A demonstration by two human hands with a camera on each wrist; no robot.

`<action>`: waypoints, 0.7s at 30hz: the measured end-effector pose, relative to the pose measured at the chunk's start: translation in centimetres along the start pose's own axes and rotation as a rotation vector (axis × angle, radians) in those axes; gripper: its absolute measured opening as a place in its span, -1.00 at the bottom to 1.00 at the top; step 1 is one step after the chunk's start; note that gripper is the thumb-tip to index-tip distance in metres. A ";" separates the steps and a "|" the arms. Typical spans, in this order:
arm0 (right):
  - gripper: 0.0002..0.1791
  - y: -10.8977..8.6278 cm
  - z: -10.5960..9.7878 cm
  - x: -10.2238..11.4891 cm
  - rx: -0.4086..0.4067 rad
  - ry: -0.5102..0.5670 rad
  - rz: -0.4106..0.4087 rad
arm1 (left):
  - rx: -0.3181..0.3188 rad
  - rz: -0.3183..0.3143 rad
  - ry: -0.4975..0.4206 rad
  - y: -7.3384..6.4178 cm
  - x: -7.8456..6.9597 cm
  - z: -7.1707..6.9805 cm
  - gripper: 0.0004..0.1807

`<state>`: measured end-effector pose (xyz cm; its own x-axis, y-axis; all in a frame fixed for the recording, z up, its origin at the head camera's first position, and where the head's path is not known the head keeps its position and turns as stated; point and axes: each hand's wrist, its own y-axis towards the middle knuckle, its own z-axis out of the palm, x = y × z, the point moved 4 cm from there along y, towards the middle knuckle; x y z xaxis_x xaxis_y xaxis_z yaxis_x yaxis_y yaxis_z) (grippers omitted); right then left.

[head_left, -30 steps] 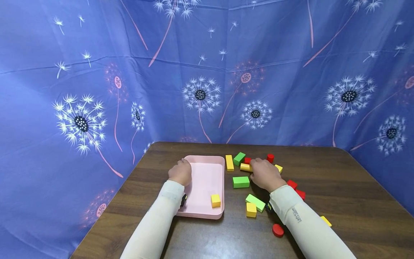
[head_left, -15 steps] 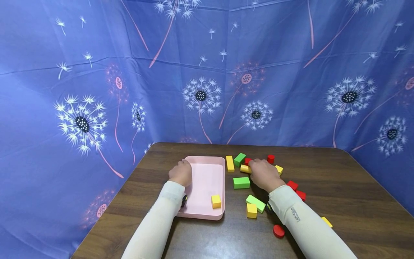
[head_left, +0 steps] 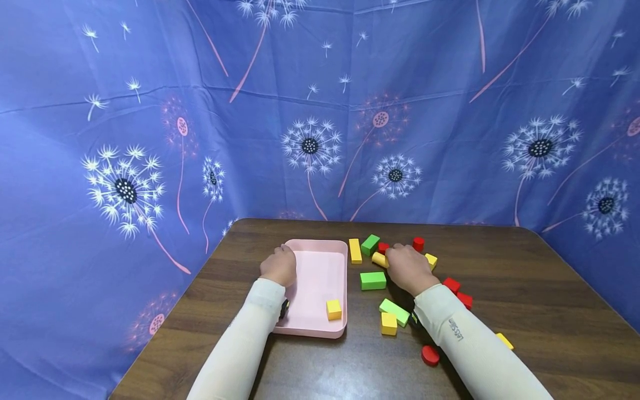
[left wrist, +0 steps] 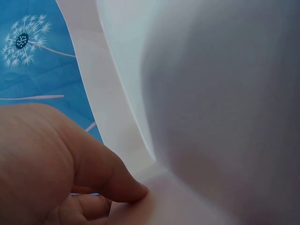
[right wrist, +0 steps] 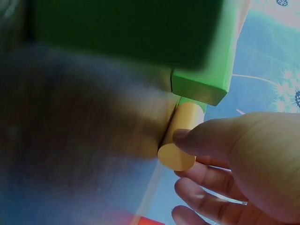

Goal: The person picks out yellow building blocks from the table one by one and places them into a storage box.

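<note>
My left hand (head_left: 279, 267) grips the left wall of a pink tray (head_left: 321, 334). In the left wrist view the thumb presses on the inner face of the tray's wall (left wrist: 101, 79), fingers on the outside. A yellow cube (head_left: 334, 310) sits in the tray's near right corner. To the right of the tray, my right hand (head_left: 411, 268) pinches a yellow cylinder block (head_left: 379, 260). The right wrist view shows the thumb on top of the cylinder (right wrist: 185, 117) and the index finger under it; the other fingers are loosely bent.
Around the right hand lie green blocks (head_left: 373, 281), a yellow block (head_left: 355, 251), red blocks (head_left: 451, 285) and a red cylinder (head_left: 418, 244). Nearer are a light green block (head_left: 394, 312), a yellow cube (head_left: 389, 324) and a red disc (head_left: 430, 355). A blue curtain (head_left: 320, 111) hangs behind the table.
The yellow cylinder has turned slightly on the table, its right end now lower in the head view. My right hand has barely shifted; the left hand and tray stay put.
</note>
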<state>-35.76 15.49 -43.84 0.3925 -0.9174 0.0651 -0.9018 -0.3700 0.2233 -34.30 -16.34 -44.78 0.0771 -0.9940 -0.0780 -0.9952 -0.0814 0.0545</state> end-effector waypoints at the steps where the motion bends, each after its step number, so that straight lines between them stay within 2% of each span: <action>1: -0.95 0.0 0.0 0.0 0.007 0.009 0.002 | -0.001 0.000 0.001 0.0 0.0 0.0 -0.29; 6: -0.91 0.1 0.0 -0.2 0.035 0.043 0.002 | -0.003 0.002 -0.004 0.1 0.0 -0.1 -0.30; 21: -0.90 -0.2 -1.3 0.7 -0.002 0.082 -0.029 | 0.004 0.006 -0.011 0.1 0.1 0.1 -0.29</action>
<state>-35.02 15.14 -42.54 0.4320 -0.8912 0.1381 -0.8895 -0.3957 0.2286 -34.37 -16.43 -44.84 0.0702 -0.9936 -0.0883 -0.9959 -0.0749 0.0509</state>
